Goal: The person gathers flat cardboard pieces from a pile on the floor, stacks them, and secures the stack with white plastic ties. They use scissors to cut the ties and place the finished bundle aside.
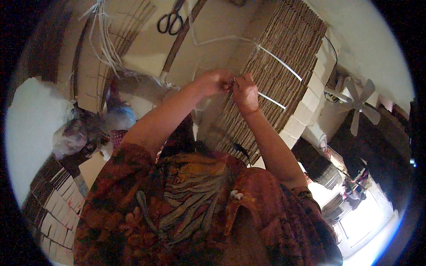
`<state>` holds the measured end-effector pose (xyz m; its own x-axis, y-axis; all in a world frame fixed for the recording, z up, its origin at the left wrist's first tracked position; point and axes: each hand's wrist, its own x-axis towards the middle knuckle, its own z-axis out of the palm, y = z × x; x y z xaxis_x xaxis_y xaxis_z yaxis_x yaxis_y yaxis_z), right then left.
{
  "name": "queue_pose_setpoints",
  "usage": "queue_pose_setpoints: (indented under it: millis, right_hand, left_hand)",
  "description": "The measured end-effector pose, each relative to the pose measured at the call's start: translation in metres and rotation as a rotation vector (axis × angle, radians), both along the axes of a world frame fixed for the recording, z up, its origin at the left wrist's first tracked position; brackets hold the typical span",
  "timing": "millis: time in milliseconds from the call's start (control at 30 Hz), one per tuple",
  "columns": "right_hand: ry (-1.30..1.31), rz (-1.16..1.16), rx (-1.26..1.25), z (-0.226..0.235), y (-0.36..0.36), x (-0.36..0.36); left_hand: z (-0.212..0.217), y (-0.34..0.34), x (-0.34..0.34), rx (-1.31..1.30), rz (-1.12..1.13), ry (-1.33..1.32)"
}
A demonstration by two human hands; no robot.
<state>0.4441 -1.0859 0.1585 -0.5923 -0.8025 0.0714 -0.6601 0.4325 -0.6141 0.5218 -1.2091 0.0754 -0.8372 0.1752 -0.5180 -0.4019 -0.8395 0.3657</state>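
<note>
My left hand (216, 82) and my right hand (245, 93) meet fingertip to fingertip, both closed in a pinch. Whatever lies between the fingers is too small and dark to make out. Right beside them stands a large bundle of corrugated cardboard (290, 37), its layered edges facing up. Two white straps cross it: an upper strap (280, 61), from which a thin length trails off to the left, and a lower strap (272, 100) that disappears behind my right hand.
Black-handled scissors (170, 24) lie at the top, left of a long brown bar (182, 40). Loose white strings (104, 40) hang at the upper left. More cardboard stacks (57, 213) stand at the lower left. A fan (357, 104) is at the right, above a bright opening (364, 219).
</note>
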Motion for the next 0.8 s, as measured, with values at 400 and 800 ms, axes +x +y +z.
queue_pose_setpoints:
  millis: [400,800]
  right_hand:
    - [0.044,-0.081,0.249,-0.015,0.027,-0.004]
    - [0.401,-0.505,0.477,-0.042,0.053,-0.094]
  left_hand:
    - [-0.027,0.007,-0.009,-1.512,-0.139,0.331]
    - [-0.100,-0.158,0.032,-2.118,0.046,-0.233]
